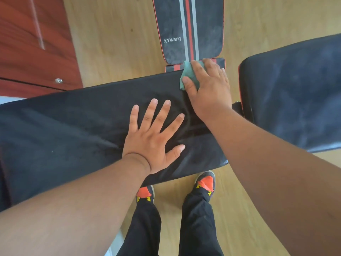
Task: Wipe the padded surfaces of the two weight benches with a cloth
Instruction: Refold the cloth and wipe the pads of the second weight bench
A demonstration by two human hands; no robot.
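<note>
A long black bench pad [64, 126] runs across the view in front of me, with a second black pad section [295, 93] to its right. My left hand [153, 137] lies flat on the long pad, fingers spread. At the pad's far right corner my right hand [208, 85] presses a green cloth [186, 74] onto the pad with its fingers straight. Beyond stands another bench, its black pad [171, 28] marked with red and grey stripes and the word XYWang.
The floor [114, 43] is light wood. A red-brown wooden cabinet [27, 43] with a metal knob stands at the far left. My feet in black and orange shoes [204, 182] stand close under the near bench's front edge.
</note>
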